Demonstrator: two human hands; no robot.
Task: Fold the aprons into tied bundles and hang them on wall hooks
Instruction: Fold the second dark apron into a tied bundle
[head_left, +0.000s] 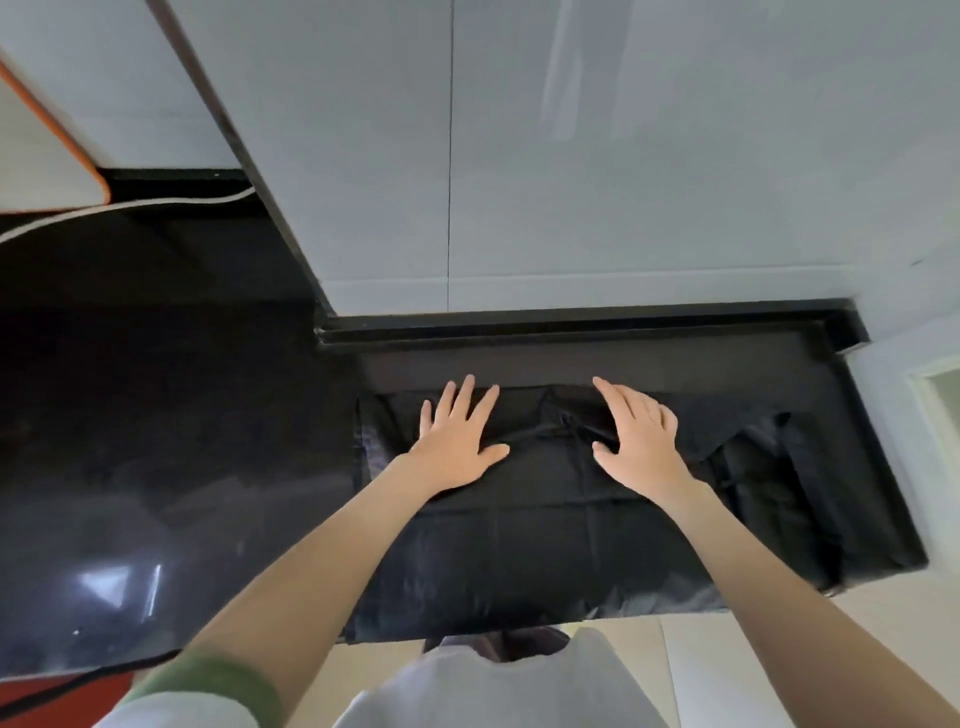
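Left hand and right hand are pressing flat, grip holding nothing, on the apron lying spread on the tabletop; folding is barely beginning, strings apparently loose, hanging outstanding

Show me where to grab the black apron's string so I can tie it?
Pinch the string from above, in the gap between the left hand and right hand. It lies loose on top of the flat apron there, probably easiest to lift.
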